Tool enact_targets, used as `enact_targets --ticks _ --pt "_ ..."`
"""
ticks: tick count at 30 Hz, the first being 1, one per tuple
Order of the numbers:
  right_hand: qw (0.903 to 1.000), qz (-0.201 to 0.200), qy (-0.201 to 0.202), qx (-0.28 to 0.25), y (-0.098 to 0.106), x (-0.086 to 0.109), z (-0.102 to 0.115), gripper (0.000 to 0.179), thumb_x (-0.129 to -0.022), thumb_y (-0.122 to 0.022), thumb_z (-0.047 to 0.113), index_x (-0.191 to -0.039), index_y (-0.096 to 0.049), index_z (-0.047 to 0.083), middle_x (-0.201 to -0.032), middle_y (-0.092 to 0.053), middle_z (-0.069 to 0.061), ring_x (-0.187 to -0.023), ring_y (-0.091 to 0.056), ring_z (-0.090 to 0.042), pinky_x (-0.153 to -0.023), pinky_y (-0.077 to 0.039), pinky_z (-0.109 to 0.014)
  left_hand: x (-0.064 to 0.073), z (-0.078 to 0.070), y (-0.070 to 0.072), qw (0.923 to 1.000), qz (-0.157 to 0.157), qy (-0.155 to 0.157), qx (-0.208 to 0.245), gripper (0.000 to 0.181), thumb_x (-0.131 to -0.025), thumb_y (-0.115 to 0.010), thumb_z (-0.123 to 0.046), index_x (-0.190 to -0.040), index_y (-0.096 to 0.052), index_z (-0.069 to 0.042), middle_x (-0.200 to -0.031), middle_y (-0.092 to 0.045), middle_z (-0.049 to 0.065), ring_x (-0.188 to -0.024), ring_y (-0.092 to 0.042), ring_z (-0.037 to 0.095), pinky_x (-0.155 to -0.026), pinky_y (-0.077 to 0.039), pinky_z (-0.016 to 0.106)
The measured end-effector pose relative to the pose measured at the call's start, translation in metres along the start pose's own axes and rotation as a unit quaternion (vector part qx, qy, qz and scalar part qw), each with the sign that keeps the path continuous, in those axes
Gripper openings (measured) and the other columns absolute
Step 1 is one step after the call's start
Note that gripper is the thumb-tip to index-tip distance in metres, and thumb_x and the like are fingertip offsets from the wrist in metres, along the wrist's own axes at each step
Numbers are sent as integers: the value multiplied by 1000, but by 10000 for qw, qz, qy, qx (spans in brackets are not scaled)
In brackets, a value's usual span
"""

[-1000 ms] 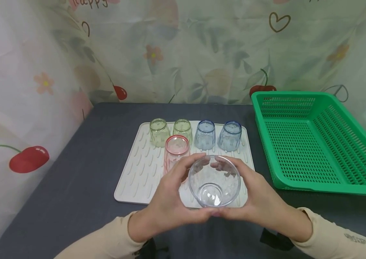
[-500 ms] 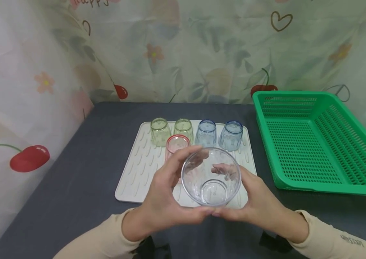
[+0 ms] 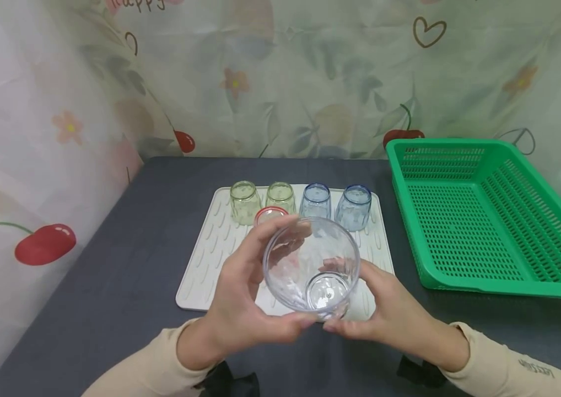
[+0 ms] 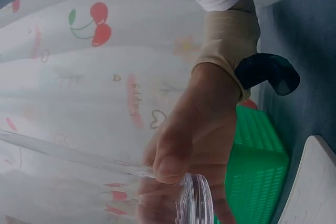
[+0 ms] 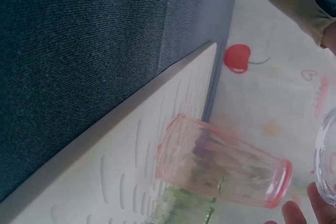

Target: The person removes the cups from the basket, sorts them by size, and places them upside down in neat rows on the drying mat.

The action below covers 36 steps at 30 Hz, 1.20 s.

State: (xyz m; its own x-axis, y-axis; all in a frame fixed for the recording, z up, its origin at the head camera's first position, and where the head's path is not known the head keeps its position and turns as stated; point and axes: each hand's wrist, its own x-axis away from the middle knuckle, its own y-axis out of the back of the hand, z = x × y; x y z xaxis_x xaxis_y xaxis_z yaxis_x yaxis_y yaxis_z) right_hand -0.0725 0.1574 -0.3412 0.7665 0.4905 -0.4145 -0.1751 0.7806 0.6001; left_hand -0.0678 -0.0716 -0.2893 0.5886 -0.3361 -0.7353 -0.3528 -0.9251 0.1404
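A clear drinking glass (image 3: 310, 264) is held over the front of the drying mat, its mouth facing the head camera. My left hand (image 3: 235, 298) grips its left side near the rim, thumb below and fingers behind. Lower on the right, my right hand (image 3: 392, 306) pinches it close to the base. In the left wrist view, the right thumb (image 4: 173, 156) presses near the thick base (image 4: 197, 200). Behind the clear glass, a pink glass (image 5: 220, 161) stands upside down on the mat, mostly covered in the head view.
Two green glasses (image 3: 244, 204) and two blue glasses (image 3: 354, 209) stand upside down along the back of the white drying mat (image 3: 201, 275). On the right sits a green plastic basket (image 3: 459, 220). Printed curtains (image 3: 285, 82) enclose the dark table (image 3: 127, 264).
The clear glass has moved left and slightly up, its base swinging rightward. The left hand has shifted left with it; the right fingers have slid toward the base, and the thumbs have parted.
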Motion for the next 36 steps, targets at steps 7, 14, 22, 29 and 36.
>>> enact_targets --ticks 7,14,22,29,36 --pt "9999 -69 74 107 4 2 -2 57 -67 -90 26 -115 -59 22 -119 -65 7 -103 -60 -8 -92 -44 -18 0 1 2 9985 -190 126 489 85 -72 -84 -10 -137 -36 14 -129 -50 26 -126 -51 28 -106 -41 45" --pt "9985 -362 289 292 22 3 -5 69 -63 -91 17 -124 -60 14 -112 -63 5 -95 -56 -5 -86 -44 -13 -1 -2 13 9950 -253 642 720 85 -77 -83 -15 -140 -33 13 -133 -50 24 -127 -51 29 -104 -42 46" --pt "9952 -588 599 -504 52 0 2 80 -59 -84 -12 -132 -53 -1 -130 -56 1 -112 -53 -7 -97 -44 -14 1 -1 26 9932 -172 1057 449 90 -65 -77 12 -144 -34 8 -136 -49 13 -124 -54 20 -103 -45 39" --pt "9665 -945 1293 -2005 70 -5 10 77 -62 -81 -17 -130 -46 -17 -129 -53 -14 -114 -54 -18 -95 -47 -19 2 2 28 9874 248 1510 413 95 -64 -77 14 -146 -31 0 -136 -48 15 -122 -53 25 -101 -47 36" --pt "9259 -1220 1982 -2976 73 -12 16 73 -66 -81 -13 -128 -43 -23 -125 -51 -21 -118 -54 -29 -94 -50 -27 7 7 23 9808 672 1814 230 94 -65 -81 8 -143 -31 -7 -138 -46 9 -126 -51 25 -96 -49 35"
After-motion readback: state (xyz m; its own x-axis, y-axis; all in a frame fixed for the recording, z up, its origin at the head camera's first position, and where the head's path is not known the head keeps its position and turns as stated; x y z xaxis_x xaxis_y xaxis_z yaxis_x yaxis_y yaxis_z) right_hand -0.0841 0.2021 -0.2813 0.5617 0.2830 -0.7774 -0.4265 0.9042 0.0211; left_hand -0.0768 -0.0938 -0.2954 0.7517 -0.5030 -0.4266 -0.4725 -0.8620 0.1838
